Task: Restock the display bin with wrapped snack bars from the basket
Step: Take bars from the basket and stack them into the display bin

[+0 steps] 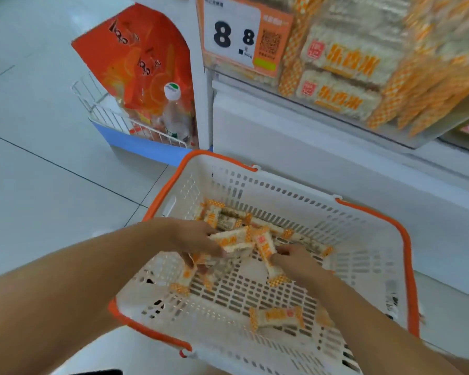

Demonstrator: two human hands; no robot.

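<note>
Both your hands are down in the basket [374, 239], a white slotted plastic tub with an orange rim, standing on the pale tiled floor [38, 185]. Your left hand [192, 236] comes in from 8 o'clock and its fingers are curled around a clutch of bars [232, 240], glossy white wrappers with orange print and crimped, checkered orange ends; one more bar hangs below that hand toward 6 o'clock. Your right hand [295, 259] enters from 4 o'clock and pinches a single bar [267, 253] that stands nearly on end, its crimped tail pointing down at the mesh floor. More bars lie loose against the basket's far wall at 12 o'clock, and a lone bar [276, 316] lies flat near the near wall at 6 o'clock. The bin [363, 63] sits up at 1 o'clock from the basket, a clear-fronted box stacked with the same bars in rows, motion blur softening its right side. A price card [232, 36] reading 8.8 stands at its left edge. At 11 o'clock a white wire rack [125, 125] holds an orange bag [136, 58] and a clear bottle [173, 115] with a white cap.
</note>
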